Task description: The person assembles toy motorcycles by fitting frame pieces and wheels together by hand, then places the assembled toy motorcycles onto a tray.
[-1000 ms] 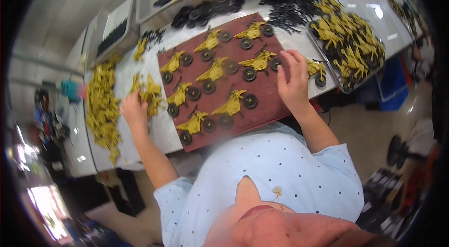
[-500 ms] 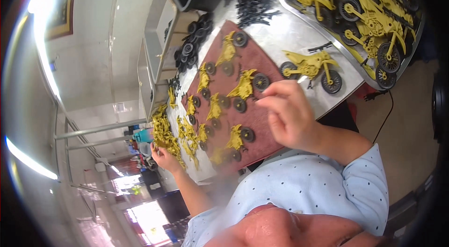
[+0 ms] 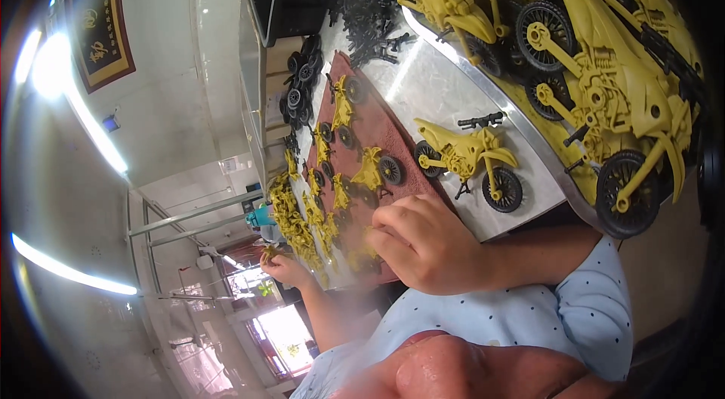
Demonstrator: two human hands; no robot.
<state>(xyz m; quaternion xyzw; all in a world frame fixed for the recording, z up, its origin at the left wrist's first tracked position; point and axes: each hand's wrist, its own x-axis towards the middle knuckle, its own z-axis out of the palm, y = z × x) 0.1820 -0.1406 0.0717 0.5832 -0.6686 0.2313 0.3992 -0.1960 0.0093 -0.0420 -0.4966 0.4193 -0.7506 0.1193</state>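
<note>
We have wheeled motorbikes (image 3: pixel 619 89) trayed, loose yellow bodies (image 3: pixel 291 219) left, left hand (image 3: pixel 287 271) pinching a yellow piece (image 3: pixel 269 253), right hand (image 3: pixel 423 244) curled, contents unclear.

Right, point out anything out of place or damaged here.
One yellow toy dirt bike lies alone on the tabletop, between the dark red mat and crowded metal tray, apart from the others; no clear damage shows.

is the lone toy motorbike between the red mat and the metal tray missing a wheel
No, the toy motorbike shows two black wheels, one at each end.
</note>
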